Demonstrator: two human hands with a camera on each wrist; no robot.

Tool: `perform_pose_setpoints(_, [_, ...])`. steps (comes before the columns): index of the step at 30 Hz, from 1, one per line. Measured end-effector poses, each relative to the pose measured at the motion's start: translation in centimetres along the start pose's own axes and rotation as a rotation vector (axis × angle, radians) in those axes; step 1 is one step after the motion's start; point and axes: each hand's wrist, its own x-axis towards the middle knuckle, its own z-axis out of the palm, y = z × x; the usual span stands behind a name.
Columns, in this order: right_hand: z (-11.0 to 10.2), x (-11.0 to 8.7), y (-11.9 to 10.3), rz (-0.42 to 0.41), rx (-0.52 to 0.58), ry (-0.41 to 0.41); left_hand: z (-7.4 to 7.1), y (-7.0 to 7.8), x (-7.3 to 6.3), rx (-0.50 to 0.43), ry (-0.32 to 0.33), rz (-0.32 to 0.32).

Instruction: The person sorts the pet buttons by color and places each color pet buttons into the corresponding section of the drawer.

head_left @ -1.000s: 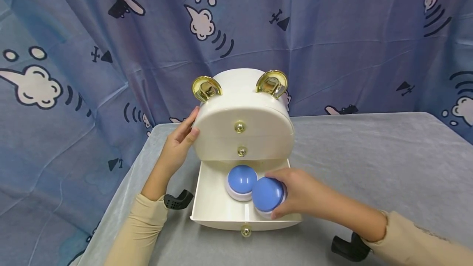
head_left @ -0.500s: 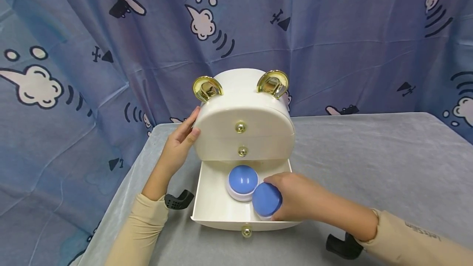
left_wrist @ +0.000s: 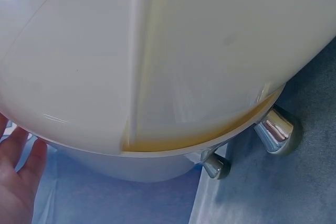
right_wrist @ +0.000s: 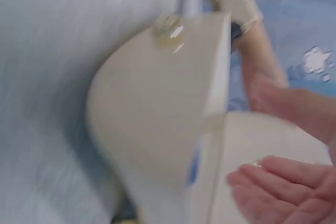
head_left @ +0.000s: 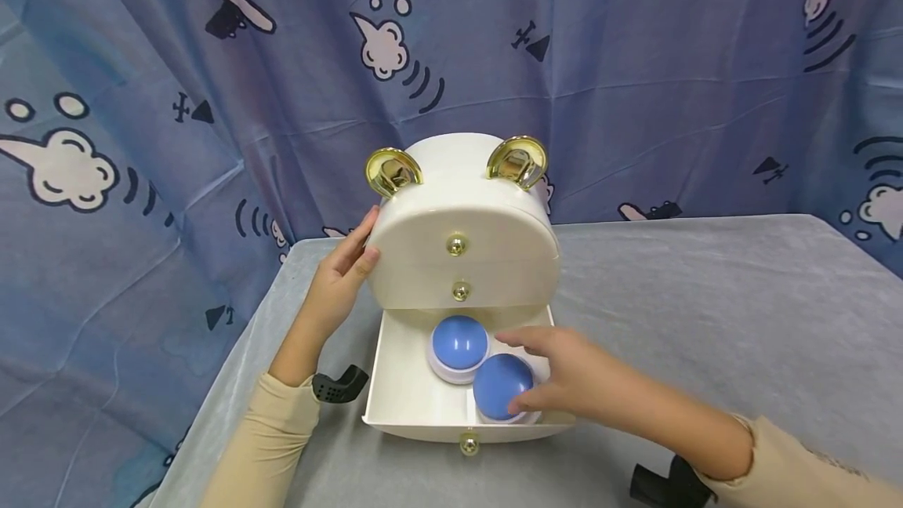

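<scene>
A white storage box (head_left: 462, 218) with gold ears stands upright, its bottom drawer (head_left: 404, 398) pulled out. In that drawer sit two round blue-topped containers with white bases: the farther container (head_left: 460, 342) and, nearer the front right, a second container (head_left: 499, 386). My left hand (head_left: 337, 282) rests along the box's left side, fingers and thumb extended. Over the drawer's right side, my right hand (head_left: 564, 373) has its fingers spread, the thumb overlapping the nearer container's edge. In the right wrist view the right hand's fingers (right_wrist: 283, 179) hold nothing, and the drawer front hides most of the containers.
Gold knobs mark the upper drawers, such as the top knob (head_left: 457, 244), and the open drawer's front has a knob (head_left: 469, 444). A grey cloth (head_left: 705, 320) covers the table. Behind it hangs a blue patterned curtain (head_left: 451, 38).
The nearer container has gone from my right hand's grip to resting in the drawer, slightly nearer the front. My right hand's fingers have spread away from it. The left hand has stayed in place.
</scene>
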Motion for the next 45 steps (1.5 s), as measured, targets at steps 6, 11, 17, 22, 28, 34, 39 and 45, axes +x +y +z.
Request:
perform_pose_setpoints(6, [1.1, -2.4, -0.2, -0.040, 0.648, -0.092, 0.0, 0.1, 0.0, 0.002, -0.002, -0.001])
perform_pose_setpoints(11, [4.4, -4.4, 0.9, 0.080, 1.008, -0.318, 0.0, 0.1, 0.0, 0.011, -0.003, 0.000])
perform_pose_setpoints(17, [8.0, -5.4, 1.9, 0.331, 1.055, -0.306, 0.0, 0.1, -0.1, 0.015, -0.009, -0.004])
perform_pose_setpoints(22, [10.1, -5.1, 2.1, 0.459, 1.115, -0.247, -0.1, 0.0, -0.1, 0.001, -0.009, -0.015])
perform_pose_setpoints(28, [11.7, -4.3, 2.0, 0.490, 1.270, -0.125, -0.2, 0.2, 0.0, 0.004, -0.017, -0.018])
perform_pose_setpoints(34, [12.3, -3.3, 2.3, 0.478, 1.371, -0.115, -0.2, 0.2, 0.0, 0.002, -0.018, -0.017])
perform_pose_setpoints(39, [12.5, -2.8, 2.2, 0.479, 1.418, -0.127, -0.2, 0.0, 0.1, 0.002, -0.013, -0.019])
perform_pose_setpoints(45, [12.0, -2.5, 2.1, 0.470, 1.443, -0.115, -0.2, -0.2, 0.2, 0.016, -0.008, -0.020])
